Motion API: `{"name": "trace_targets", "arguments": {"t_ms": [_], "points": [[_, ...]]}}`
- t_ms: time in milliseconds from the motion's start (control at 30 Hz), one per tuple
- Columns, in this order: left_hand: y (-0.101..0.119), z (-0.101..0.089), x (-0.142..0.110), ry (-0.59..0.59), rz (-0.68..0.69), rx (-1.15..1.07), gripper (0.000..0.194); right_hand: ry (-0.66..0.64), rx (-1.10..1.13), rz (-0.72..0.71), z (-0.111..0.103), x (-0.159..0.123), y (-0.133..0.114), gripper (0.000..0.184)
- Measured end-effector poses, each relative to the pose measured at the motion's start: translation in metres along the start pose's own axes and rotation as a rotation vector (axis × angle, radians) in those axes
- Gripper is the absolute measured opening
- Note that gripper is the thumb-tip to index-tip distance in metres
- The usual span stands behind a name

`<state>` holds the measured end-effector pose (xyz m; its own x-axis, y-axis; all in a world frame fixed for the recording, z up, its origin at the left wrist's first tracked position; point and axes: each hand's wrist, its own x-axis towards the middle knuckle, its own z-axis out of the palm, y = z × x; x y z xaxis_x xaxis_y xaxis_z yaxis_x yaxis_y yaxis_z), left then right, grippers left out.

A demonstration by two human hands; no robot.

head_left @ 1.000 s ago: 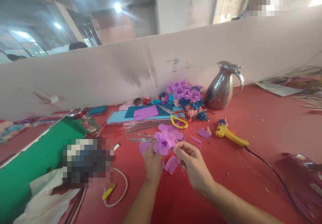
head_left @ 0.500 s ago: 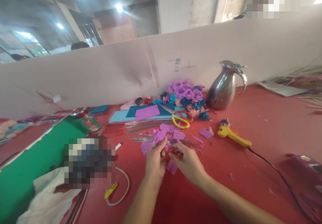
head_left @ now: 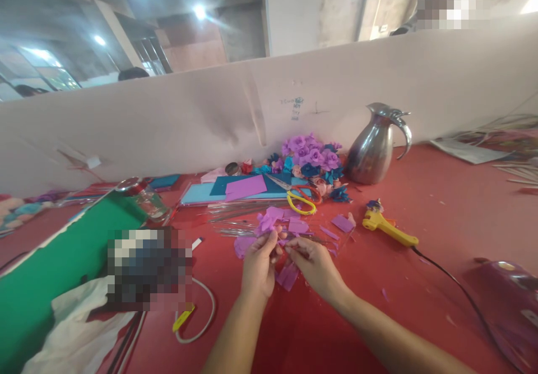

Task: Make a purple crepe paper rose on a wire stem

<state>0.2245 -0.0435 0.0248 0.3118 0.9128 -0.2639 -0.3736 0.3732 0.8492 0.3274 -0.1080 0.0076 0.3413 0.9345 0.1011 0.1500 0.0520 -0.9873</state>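
Observation:
Closed around the base of a purple paper flower, my left hand is at the middle of the red table. My right hand is just to the right, thumb and fingertips pinched together close to the flower's underside; what lies between them is too small to make out. Cut purple paper pieces are scattered behind and around both hands, with another purple piece below the fingers. Behind these lie thin metallic-looking wires. Scissors with yellow and red handles rest across stacked blue and purple sheets.
A bunch of purple and blue paper flowers sits against the white partition. To the right are a steel jug and a yellow glue gun with a black cord. A glass jar and a green board are at left.
My right hand's fingers have drawn into a tighter pinch near the flower. My left hand and the flower have barely shifted.

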Motion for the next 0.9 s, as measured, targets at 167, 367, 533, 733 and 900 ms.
{"name": "trace_targets", "arguments": {"t_ms": [167, 367, 533, 733, 900], "points": [[0.002, 0.001, -0.002, -0.022, 0.034, 0.011, 0.029, -0.02, 0.099, 0.048, 0.0, 0.002, 0.007, 0.014], [0.001, 0.002, -0.002, -0.011, 0.093, 0.063, 0.024, -0.021, 0.056, 0.009, 0.001, 0.002, 0.006, 0.014], [0.003, -0.002, 0.002, 0.037, 0.123, 0.045, 0.023, -0.033, -0.065, -0.022, -0.002, 0.002, 0.002, 0.015], [0.005, -0.011, 0.008, 0.133, 0.249, 0.133, 0.022, 0.145, -0.656, -0.066, -0.027, 0.012, 0.008, 0.021], [-0.008, -0.005, -0.002, -0.004, 0.242, 0.396, 0.019, 0.15, -0.328, -0.155, -0.033, 0.019, -0.003, 0.018]]}}
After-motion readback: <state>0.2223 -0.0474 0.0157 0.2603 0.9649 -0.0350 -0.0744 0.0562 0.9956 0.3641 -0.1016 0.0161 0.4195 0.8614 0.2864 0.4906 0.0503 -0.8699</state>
